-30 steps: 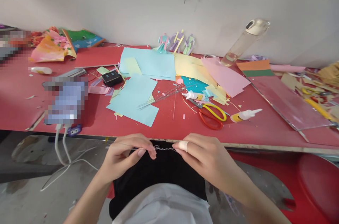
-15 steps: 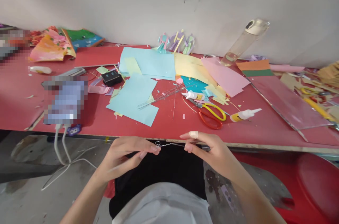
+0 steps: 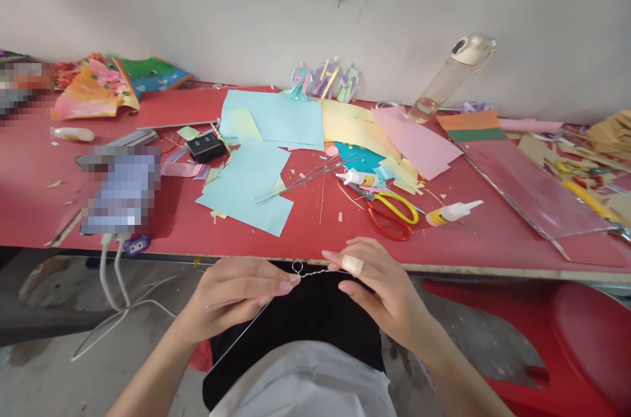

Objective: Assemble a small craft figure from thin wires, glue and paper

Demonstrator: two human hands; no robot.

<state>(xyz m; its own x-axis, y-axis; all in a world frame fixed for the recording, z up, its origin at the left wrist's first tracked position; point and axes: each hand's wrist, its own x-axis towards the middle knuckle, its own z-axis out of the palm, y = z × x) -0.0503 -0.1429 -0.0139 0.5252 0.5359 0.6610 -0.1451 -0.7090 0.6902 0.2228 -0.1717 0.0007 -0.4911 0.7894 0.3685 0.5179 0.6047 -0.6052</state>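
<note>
Tabletop [image 3: 305, 236] in red, its worn front edge running just beyond the person's left hand [image 3: 236, 289] and right hand [image 3: 379, 292]; a band of red surface lies between that edge and the cut sheet of blue paper [image 3: 246, 187]. On the tabletop's near side, the hands have the space above the dark lap [image 3: 300, 321]. The left, its back upward, pinches a twisted wire [image 3: 315, 273] between thumb and fingertips, beside the wire's small loop. The right is spread, thumb parted from the fingers; the wire reaches these fingers, but whether they press it cannot be told. On the tabletop: one pair of red-and-yellow loop-handled scissors [image 3: 373, 197]; three white glue bottles [image 3: 446, 214], two near its middle, one towards its left end; three paper figures [image 3: 324, 80] and one clear water bottle [image 3: 441, 91] along its back.
</note>
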